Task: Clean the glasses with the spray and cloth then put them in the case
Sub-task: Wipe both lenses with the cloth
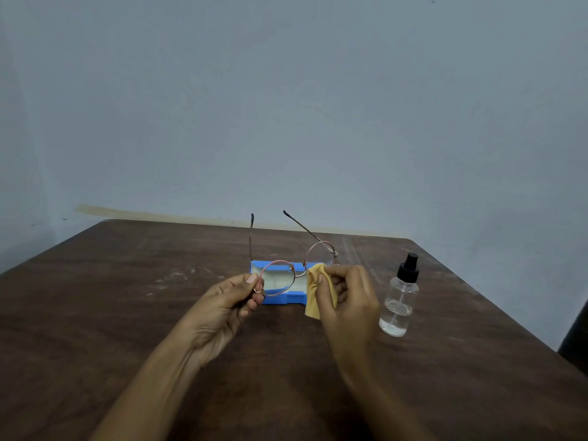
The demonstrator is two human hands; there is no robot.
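Round glasses with a thin rose-gold frame (294, 271) are held up over the table, their two arms unfolded and pointing away from me. My left hand (234, 297) pinches the frame at the outer edge of the left lens. My right hand (345, 292) grips a yellow cloth (318, 292) folded over the lower part of the right lens. Behind the glasses an open blue case (280, 297) with a pale lining lies on the table. A clear spray bottle (400, 300) with a black pump top stands upright to the right of my right hand.
The brown wooden table (127, 313) reaches to a plain grey wall at the back. Its right edge runs diagonally just beyond the bottle. A dark object (577, 342) shows past that edge at far right.
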